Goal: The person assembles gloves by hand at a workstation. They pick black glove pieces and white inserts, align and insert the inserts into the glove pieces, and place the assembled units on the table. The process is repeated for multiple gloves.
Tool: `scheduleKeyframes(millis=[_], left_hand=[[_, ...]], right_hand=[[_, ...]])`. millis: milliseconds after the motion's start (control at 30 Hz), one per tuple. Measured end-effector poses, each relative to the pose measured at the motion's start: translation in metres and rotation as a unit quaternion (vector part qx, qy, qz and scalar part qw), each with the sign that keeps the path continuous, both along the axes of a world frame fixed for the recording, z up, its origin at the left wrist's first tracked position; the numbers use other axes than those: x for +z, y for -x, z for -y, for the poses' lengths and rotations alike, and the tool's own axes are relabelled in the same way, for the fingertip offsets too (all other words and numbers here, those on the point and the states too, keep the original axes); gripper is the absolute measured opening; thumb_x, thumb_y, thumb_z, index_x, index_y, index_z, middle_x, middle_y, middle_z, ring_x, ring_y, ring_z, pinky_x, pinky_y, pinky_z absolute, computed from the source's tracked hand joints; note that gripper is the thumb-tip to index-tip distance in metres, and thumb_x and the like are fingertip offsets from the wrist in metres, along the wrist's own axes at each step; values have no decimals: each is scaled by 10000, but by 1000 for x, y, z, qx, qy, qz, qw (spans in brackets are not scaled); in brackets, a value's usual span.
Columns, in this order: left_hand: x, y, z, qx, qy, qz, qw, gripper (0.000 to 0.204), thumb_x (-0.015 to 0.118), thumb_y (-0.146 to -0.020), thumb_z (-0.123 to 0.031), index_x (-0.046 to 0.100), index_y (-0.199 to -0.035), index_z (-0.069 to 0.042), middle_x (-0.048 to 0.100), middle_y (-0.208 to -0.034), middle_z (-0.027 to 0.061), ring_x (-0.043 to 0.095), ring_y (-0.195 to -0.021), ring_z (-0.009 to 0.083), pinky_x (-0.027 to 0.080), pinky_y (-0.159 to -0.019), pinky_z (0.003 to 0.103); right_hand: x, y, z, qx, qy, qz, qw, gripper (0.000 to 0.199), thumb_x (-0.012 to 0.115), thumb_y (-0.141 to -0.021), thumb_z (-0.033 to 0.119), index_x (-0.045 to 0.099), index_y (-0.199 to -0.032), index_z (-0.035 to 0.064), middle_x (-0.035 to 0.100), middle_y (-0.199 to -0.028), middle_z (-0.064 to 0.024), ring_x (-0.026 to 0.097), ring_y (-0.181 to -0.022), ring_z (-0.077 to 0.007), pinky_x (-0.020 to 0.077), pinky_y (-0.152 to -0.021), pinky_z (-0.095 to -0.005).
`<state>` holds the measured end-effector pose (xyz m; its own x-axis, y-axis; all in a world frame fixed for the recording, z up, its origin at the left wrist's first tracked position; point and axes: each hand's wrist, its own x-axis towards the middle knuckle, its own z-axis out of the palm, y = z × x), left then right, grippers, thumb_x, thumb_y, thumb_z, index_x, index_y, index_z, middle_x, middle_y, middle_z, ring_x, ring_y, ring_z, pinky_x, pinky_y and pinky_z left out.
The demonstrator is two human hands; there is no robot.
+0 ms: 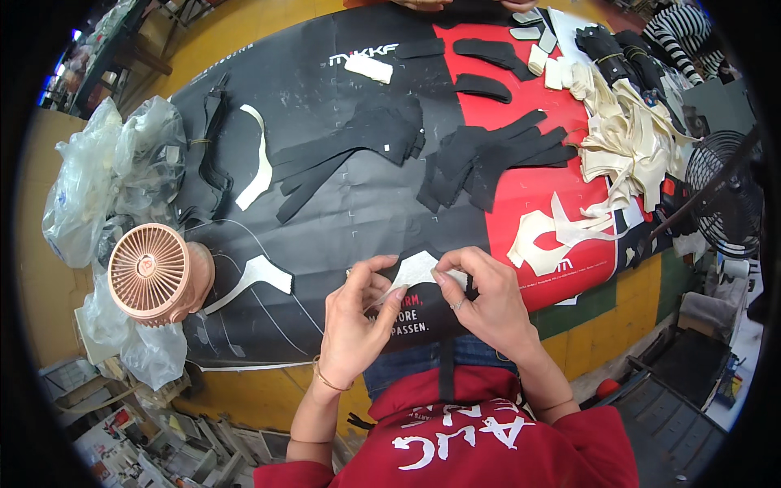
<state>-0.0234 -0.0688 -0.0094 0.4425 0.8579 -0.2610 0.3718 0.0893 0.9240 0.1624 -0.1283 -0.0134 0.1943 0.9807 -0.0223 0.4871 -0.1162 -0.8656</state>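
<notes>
At the near edge of the table, a white cut fabric piece (416,269) lies over a black fabric piece (421,249), which shows along its upper edge. My left hand (358,313) pinches the left side of the white piece between thumb and fingers. From the other side, my right hand (490,297) grips its right part, thumb on top. The fingers hide both ends of the layers. To the left lies a white curved strip (259,273) with black fabric showing at its end. A cream cut piece (537,242) rests to the right of my right hand.
Piles of black cut pieces (366,138) lie mid-table, with a cream pile (634,142) at far right. A small pink fan (150,272) and plastic bags (106,179) stand left; a black fan (724,175) stands right. Another person's hands (423,4) show at the far edge.
</notes>
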Motion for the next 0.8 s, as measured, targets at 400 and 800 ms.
scheduleKeyframes(millis=[400, 800], left_hand=[[-2, -9, -4, -27, -98, -57, 993, 210, 662, -888, 6, 730, -1082, -35, 593, -786, 73, 544, -565, 149, 462, -561, 285], [0, -10, -3, -32, -90, -75, 993, 287, 654, -875, 47, 733, -1137, -41, 582, -789, 68, 551, -595, 146, 469, -573, 283]], right_hand=[[-3, 1, -7, -42, 46, -26, 998, 110, 719, -882, 96, 685, -966, 32, 666, -848, -55, 619, -669, -131, 424, -539, -258], [-8, 1, -7, -24, 11, 14, 1000, 102, 719, -866, 47, 675, -953, 17, 637, -811, -66, 612, -628, -138, 437, -519, -274]])
